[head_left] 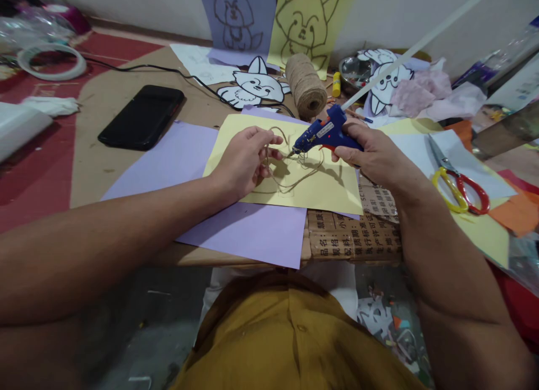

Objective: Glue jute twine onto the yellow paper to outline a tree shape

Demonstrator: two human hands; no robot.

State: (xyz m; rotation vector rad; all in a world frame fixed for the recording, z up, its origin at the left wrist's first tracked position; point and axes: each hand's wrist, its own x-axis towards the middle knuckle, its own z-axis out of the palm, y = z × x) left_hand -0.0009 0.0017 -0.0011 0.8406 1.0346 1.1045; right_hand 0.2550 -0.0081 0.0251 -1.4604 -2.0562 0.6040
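Note:
My right hand (370, 151) is wrapped round the handle of a blue hot glue gun (322, 133), with a long white glue stick (415, 47) standing out of its back. The nozzle points down and left, close to the twine on a yellow sheet of paper (229, 154). Between the thumb and fingers of my left hand (250, 157) is a strand of brown twine (301, 181), which curves over the sheet in a loose outline. Some pencil lines show faintly under it. Purple paper (252, 233) lies beneath the yellow sheet.
A black phone (142, 116) lies at the left, a twine spool (305, 84) behind the sheet. Scissors (457, 182) rest on papers at the right. Cut-out fox drawings (259, 84) lie at the back, near a yellow glue stick (336, 84). A tape roll (51, 62) sits far left.

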